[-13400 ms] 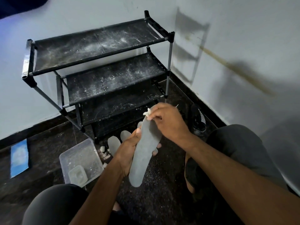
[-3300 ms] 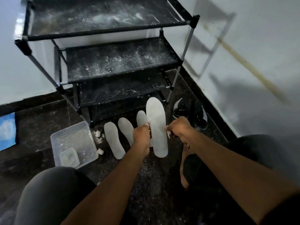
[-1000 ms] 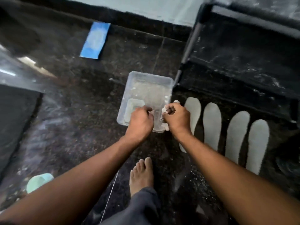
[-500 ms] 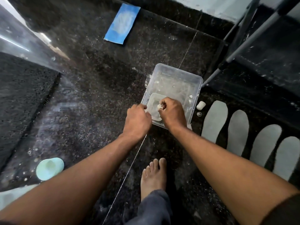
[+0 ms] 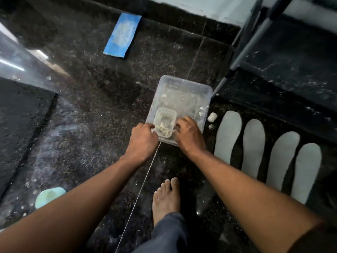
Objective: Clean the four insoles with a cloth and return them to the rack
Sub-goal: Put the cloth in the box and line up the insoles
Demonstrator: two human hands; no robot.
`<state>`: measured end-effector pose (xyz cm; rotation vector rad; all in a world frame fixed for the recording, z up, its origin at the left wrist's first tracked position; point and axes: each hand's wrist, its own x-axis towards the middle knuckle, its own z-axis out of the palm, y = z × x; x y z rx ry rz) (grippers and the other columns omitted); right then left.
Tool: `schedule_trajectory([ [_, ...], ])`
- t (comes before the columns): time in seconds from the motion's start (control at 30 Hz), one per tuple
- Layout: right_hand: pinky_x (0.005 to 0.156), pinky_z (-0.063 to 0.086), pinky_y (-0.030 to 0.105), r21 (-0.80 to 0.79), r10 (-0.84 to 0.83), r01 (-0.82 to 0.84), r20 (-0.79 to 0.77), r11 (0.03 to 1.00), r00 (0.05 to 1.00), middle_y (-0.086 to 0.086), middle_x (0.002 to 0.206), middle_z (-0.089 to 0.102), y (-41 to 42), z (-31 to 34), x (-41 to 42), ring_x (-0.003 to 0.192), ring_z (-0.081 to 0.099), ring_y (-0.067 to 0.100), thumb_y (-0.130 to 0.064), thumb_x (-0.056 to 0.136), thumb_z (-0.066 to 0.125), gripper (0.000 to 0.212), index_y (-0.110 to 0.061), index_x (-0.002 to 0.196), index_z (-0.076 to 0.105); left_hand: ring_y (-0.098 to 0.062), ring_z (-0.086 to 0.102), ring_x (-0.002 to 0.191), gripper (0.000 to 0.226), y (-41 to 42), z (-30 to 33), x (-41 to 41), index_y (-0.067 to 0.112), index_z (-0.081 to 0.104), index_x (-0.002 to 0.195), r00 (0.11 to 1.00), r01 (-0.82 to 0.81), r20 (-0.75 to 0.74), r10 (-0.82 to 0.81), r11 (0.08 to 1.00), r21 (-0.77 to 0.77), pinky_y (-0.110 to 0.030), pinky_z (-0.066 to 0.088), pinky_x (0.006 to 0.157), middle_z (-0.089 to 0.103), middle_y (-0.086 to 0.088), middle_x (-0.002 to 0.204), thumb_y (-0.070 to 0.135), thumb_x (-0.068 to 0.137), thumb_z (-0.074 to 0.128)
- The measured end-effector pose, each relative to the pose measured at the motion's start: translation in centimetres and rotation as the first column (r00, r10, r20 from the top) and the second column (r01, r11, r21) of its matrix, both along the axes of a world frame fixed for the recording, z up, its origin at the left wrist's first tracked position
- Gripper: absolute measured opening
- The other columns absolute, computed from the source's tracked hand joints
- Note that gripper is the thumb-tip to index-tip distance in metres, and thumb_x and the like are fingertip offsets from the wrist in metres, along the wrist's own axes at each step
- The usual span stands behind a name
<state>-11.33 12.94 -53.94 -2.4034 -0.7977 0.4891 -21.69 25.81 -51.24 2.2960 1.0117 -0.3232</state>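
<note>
insoles (image 5: 265, 154), four pale ones, lie side by side on dark speckled floor (image 5: 94, 110), toes toward the rack (image 5: 284, 57), well right of the hands. left hand (image 5: 143, 138) has fingers curled on the near left edge of a small clear tub (image 5: 165, 127), seems to grip it. right hand (image 5: 188, 133) sits at the tub's right edge, fingers bent; grip or just touching, cannot tell. crumpled whitish bits, maybe the cloth (image 5: 164, 129), lie inside the small tub. small tub sits in a bigger clear bin (image 5: 182, 92), near corner. white cap-like piece (image 5: 212, 117) just right of the bin. bare foot (image 5: 166, 196) below the hands. blue pad (image 5: 122, 34) far back by the wall, pale green round thing (image 5: 49, 196) lower left.
</note>
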Motion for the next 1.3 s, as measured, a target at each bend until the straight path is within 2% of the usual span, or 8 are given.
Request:
schedule_trajectory([
  [0.23,0.080,0.041,0.034,-0.061,-0.209,0.209,0.011,0.976,0.978,0.011,0.095,0.060,-12.2,2.8,1.6,0.090,0.058,0.029,-0.013,0.085,0.062,0.005,-0.009,0.088,0.064,-0.038,0.060,0.116,0.030,-6.9,2.7,4.1,0.009,0.072,0.123,0.967,0.244,0.089,-0.240,0.969,-0.039,-0.039,0.043,0.105,0.066,-0.020,0.121,0.014,0.098,0.056],
  [0.43,0.079,0.052,0.037,-0.134,-0.455,0.450,-0.009,0.883,0.890,0.007,0.099,0.064,-21.6,2.7,3.2,0.089,0.061,0.024,-0.011,0.087,0.063,0.006,-0.010,0.092,0.066,-0.037,0.068,0.107,0.025,-13.5,2.8,7.7,0.005,0.076,0.111,0.962,0.265,0.108,-0.251,0.953,-0.149,-0.039,0.052,0.093,0.074,-0.020,0.114,0.011,0.097,0.057],
  [0.53,0.071,0.050,0.033,-0.174,-0.520,0.509,-0.019,0.843,0.854,0.006,0.094,0.063,-24.1,2.0,3.8,0.083,0.059,0.022,-0.009,0.088,0.056,0.009,-0.011,0.087,0.064,-0.035,0.068,0.107,0.024,-15.9,2.2,8.9,0.008,0.077,0.110,0.960,0.280,0.077,-0.271,0.948,-0.152,-0.032,0.047,0.082,0.074,-0.017,0.114,0.013,0.098,0.057],
  [0.7,0.067,0.056,0.037,-0.214,-0.621,0.601,-0.040,0.770,0.783,0.006,0.085,0.066,-26.0,-0.5,4.8,0.078,0.064,0.025,-0.013,0.087,0.055,0.012,-0.012,0.080,0.066,-0.037,0.070,0.086,0.025,-17.8,-1.2,11.0,0.002,0.075,0.085,0.962,0.263,-0.020,-0.272,0.944,-0.202,-0.032,0.044,0.067,0.073,-0.022,0.087,0.015,0.095,0.056],
  [0.87,0.073,0.057,0.038,-0.279,-0.655,0.619,-0.051,0.734,0.754,0.012,0.096,0.068,-26.8,-3.2,5.8,0.088,0.067,0.030,-0.022,0.090,0.064,0.018,-0.006,0.096,0.069,-0.047,0.068,0.095,0.018,-18.5,-3.3,12.9,-0.007,0.067,0.094,0.954,0.280,-0.085,-0.288,0.956,-0.090,-0.036,0.047,0.071,0.070,-0.029,0.098,0.005,0.088,0.055],
  [1.0,0.078,0.058,0.040,-0.294,-0.658,0.620,-0.043,0.727,0.751,0.013,0.100,0.067,-26.8,-4.5,6.2,0.092,0.067,0.028,-0.026,0.089,0.068,0.025,-0.005,0.102,0.067,-0.049,0.066,0.101,0.021,-18.6,-4.4,14.1,-0.007,0.063,0.107,0.960,0.270,-0.076,-0.268,0.963,0.020,-0.042,0.050,0.075,0.067,-0.031,0.107,0.001,0.095,0.048],
  [1.13,0.081,0.057,0.044,-0.284,-0.703,0.663,-0.057,0.692,0.709,0.013,0.103,0.066,-26.6,-4.9,6.7,0.095,0.065,0.029,-0.024,0.088,0.070,0.027,-0.006,0.106,0.062,-0.045,0.068,0.098,0.016,-18.4,-5.2,14.8,-0.003,0.064,0.104,0.970,0.236,-0.061,-0.236,0.972,-0.001,-0.043,0.057,0.075,0.069,-0.025,0.104,0.005,0.092,0.056],
  [1.3,0.080,0.058,0.043,-0.266,-0.759,0.720,-0.078,0.641,0.646,0.012,0.105,0.065,-26.4,-5.0,7.2,0.096,0.065,0.028,-0.017,0.089,0.069,0.023,-0.008,0.107,0.057,-0.042,0.069,0.099,0.017,-18.6,-5.2,15.3,-0.001,0.067,0.104,0.969,0.226,-0.101,-0.226,0.974,-0.013,-0.040,0.053,0.070,0.071,-0.022,0.105,0.009,0.090,0.067],
])
